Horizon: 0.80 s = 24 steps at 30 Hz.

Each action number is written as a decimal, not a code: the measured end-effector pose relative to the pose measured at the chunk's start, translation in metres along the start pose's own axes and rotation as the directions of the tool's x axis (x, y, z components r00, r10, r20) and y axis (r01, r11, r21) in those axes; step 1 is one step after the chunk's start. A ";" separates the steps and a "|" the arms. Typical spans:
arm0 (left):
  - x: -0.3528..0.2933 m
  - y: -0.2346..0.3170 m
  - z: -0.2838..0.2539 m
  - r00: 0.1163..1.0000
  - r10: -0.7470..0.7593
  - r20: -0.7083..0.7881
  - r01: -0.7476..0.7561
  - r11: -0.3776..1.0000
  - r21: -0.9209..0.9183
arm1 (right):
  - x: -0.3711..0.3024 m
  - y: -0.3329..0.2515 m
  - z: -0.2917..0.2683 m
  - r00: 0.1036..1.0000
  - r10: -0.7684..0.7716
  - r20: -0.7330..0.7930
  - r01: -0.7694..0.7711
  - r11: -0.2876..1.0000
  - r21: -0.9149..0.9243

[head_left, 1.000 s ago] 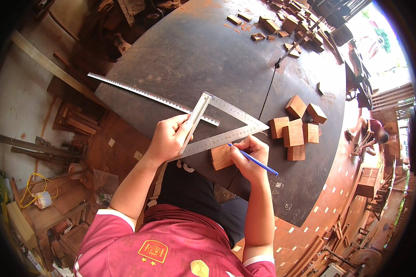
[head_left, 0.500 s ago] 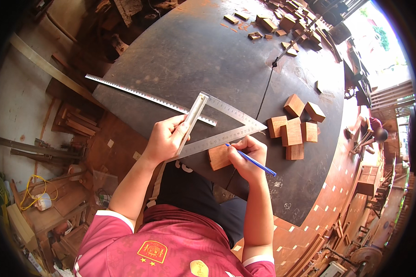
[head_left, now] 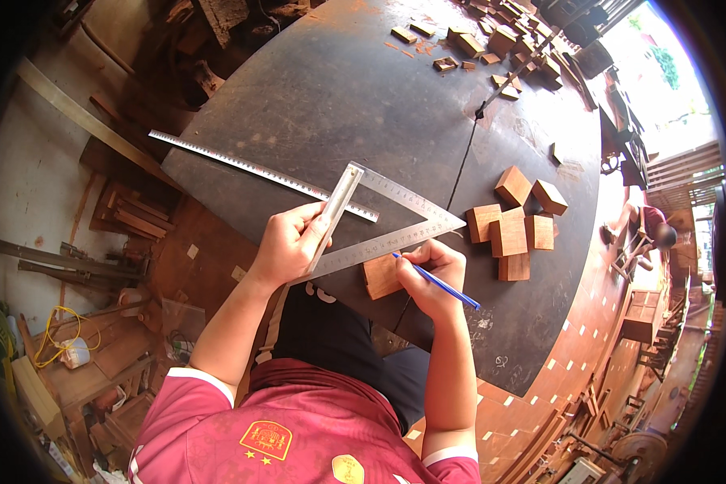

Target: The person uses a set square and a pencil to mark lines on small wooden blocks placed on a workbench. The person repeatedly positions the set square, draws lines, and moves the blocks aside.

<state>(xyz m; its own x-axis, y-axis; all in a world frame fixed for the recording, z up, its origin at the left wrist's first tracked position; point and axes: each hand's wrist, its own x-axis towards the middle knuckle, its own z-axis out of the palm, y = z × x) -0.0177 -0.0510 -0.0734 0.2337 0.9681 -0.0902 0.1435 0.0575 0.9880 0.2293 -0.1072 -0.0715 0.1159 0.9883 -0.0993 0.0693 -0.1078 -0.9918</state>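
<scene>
My left hand [head_left: 293, 242] is closed around the thick edge of a metal triangle square [head_left: 379, 242], whose pointed tip reaches to the right. Under the square's near edge lies a brown wooden block [head_left: 381, 277], partly covered by it. In my right hand [head_left: 437, 278] a blue pen [head_left: 436, 280] is pinched, its tip at the block's top face beside the square's edge. A long steel ruler [head_left: 242, 166] lies on the dark table beyond my left hand, passing behind the square's upright edge.
Several wooden blocks [head_left: 508, 232] are clustered right of my right hand. Many small offcuts [head_left: 504, 40] lie at the table's far end. The dark tabletop [head_left: 339, 97] has a seam running through it. Another person [head_left: 653, 230] sits far off to the right.
Almost nothing differs. My right hand and the pen have shifted very slightly; the left hand and the square stay in place.
</scene>
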 end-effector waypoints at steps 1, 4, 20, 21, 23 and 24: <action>0.000 0.000 0.001 1.000 0.001 -0.003 -0.001 1.000 -0.004 | 0.000 0.001 0.000 1.000 0.002 0.001 -0.002 1.000 0.003; 0.000 -0.001 0.001 1.000 0.000 0.000 0.000 1.000 -0.006 | 0.000 0.002 0.000 1.000 0.009 0.000 -0.009 1.000 0.014; 0.000 -0.001 0.004 0.999 -0.006 -0.039 0.006 1.000 -0.005 | 0.000 0.004 0.001 1.000 -0.027 0.004 0.028 1.000 -0.014; 0.000 0.000 0.003 0.999 -0.008 -0.032 0.007 1.000 -0.003 | 0.000 0.004 0.001 1.000 -0.026 0.005 0.026 1.000 -0.014; 0.001 0.002 0.001 1.000 -0.010 -0.018 0.010 1.000 0.000 | 0.000 0.003 0.001 1.000 -0.006 -0.003 0.006 1.000 -0.008; 0.000 0.001 0.001 1.000 -0.015 -0.018 0.015 1.000 -0.006 | 0.000 0.002 0.001 1.000 0.004 -0.007 -0.004 1.000 -0.005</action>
<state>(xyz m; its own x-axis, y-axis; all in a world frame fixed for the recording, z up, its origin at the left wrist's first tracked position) -0.0167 -0.0506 -0.0721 0.2141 0.9714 -0.1029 0.1413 0.0734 0.9872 0.2281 -0.1073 -0.0740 0.1234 0.9870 -0.1026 0.0734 -0.1121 -0.9910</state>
